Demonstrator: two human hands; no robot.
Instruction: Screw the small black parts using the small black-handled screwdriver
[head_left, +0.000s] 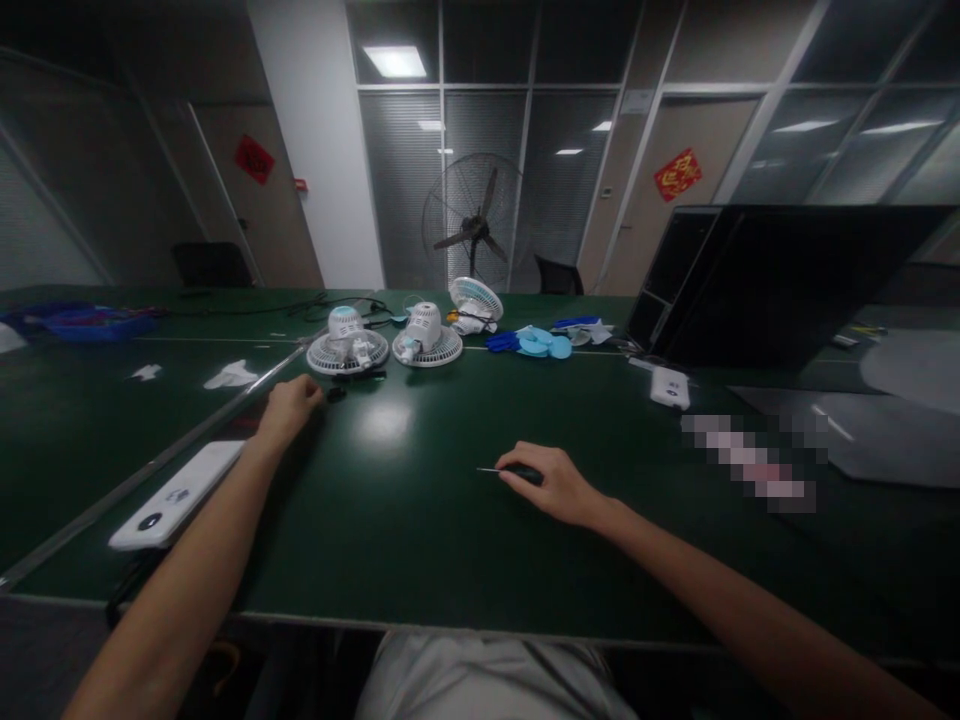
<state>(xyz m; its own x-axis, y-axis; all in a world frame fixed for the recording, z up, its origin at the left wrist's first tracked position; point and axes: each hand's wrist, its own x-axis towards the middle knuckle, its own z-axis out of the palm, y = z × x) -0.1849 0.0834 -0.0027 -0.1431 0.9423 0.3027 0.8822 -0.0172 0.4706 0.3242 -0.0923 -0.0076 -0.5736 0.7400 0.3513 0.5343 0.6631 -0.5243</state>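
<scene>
"Where's the tool on your feed?"

"Just below the centre of the frame: a small screwdriver [525, 474], in the right hand [551, 480]. I read that grip as closed, thumb and fingers wrapped about the dark handle, the thin metal shaft pointing to the left of the frame. Whether it touches the green table [405, 560] I can't tell."

"And the left hand [292, 405]?"

"Left of centre, fingers curled, just beside a small black part [337, 395] that lies in front of the leftmost fan head [346, 347]. I can't tell from here whether it's pinching anything."

"How would you expect the screwdriver to handle?"

"Light and stiff, I'd guess. The handle looks smooth, so I'd expect it to roll between my fingers if I took it loosely. I'd hold it around the thick of the handle and leave the slim shaft alone; there's little to grip there. It shouldn't be fragile, though I'd avoid side load on the tip."

"And that fan head?"

"Bulky but fairly light, I'd judge. I'd take it by the rounded motor housing, since the grille's thin ribs could crack."
</scene>
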